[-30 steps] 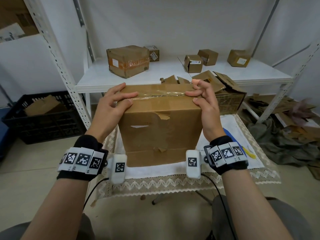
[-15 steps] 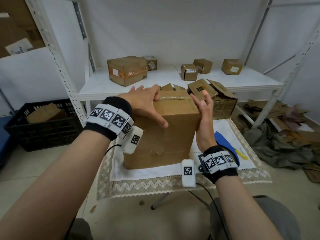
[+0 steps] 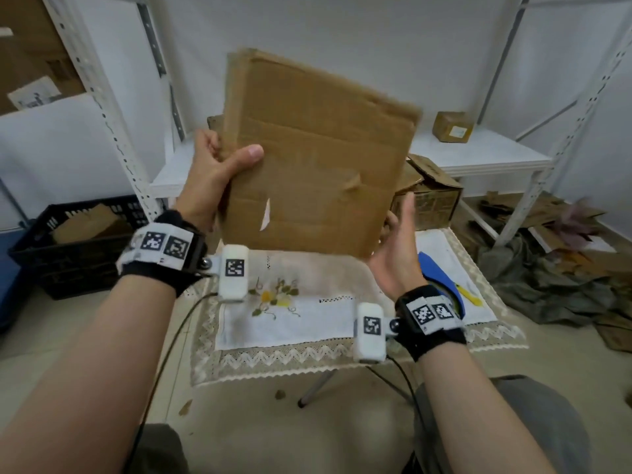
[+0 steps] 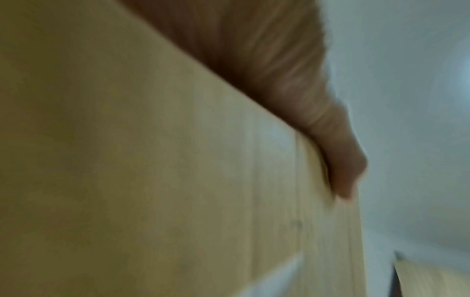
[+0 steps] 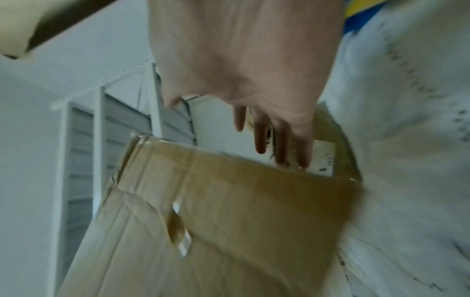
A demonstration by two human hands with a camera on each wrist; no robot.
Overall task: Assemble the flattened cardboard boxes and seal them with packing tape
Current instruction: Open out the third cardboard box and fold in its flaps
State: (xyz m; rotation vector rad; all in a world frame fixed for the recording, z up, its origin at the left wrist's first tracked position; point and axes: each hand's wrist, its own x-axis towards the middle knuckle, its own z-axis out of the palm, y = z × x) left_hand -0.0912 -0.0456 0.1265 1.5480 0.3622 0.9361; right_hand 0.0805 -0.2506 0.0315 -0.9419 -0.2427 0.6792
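Note:
A brown cardboard box (image 3: pixel 314 159) hangs tilted in the air above the small table, its torn front face toward me. My left hand (image 3: pixel 219 165) grips its left edge, thumb on the front face and fingers behind. The left wrist view, blurred, shows the box (image 4: pixel 152 180) with the left hand (image 4: pixel 279 80) on its edge. My right hand (image 3: pixel 396 248) is open beside the lower right corner, fingers straight and partly hidden behind the box. In the right wrist view the right hand (image 5: pixel 241 60) reaches past the box (image 5: pixel 229 221); contact is unclear.
Beneath lies a white embroidered cloth (image 3: pixel 307 319) with a lace border, and a blue and yellow object (image 3: pixel 441 278) at its right. A white shelf (image 3: pixel 478 159) carries a small box (image 3: pixel 451 126). An open box (image 3: pixel 431 196) stands behind. A black crate (image 3: pixel 75 241) sits left; floor clutter (image 3: pixel 554 275) right.
The box stood upright on the cloth under both hands; now it is lifted and tilted. My left hand took its left edge, and my right hand dropped to the lower right corner.

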